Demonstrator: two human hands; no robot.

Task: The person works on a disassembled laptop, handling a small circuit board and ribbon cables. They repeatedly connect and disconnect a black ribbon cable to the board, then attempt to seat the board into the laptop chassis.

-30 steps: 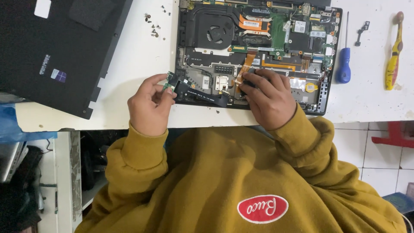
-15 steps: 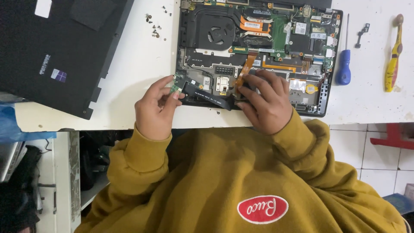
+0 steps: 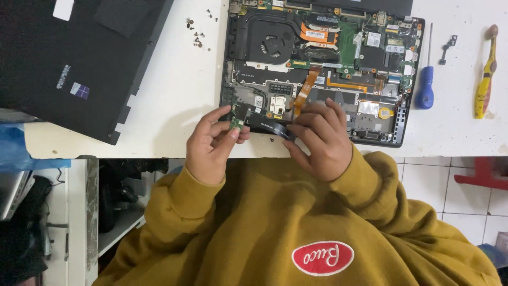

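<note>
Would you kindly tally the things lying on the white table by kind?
Opened laptop chassis: 1
Black bottom cover: 1
Blue-handled screwdriver: 1
Yellow tool: 1
Small black bracket: 1
Cluster of loose screws: 1
Total: 6

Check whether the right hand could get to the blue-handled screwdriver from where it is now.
Probably yes. The right hand rests on the open laptop's front edge, pinching a black strip, and the blue-handled screwdriver lies in the open on the white table just right of the laptop, nothing covering it. It would first need to let go.
</note>
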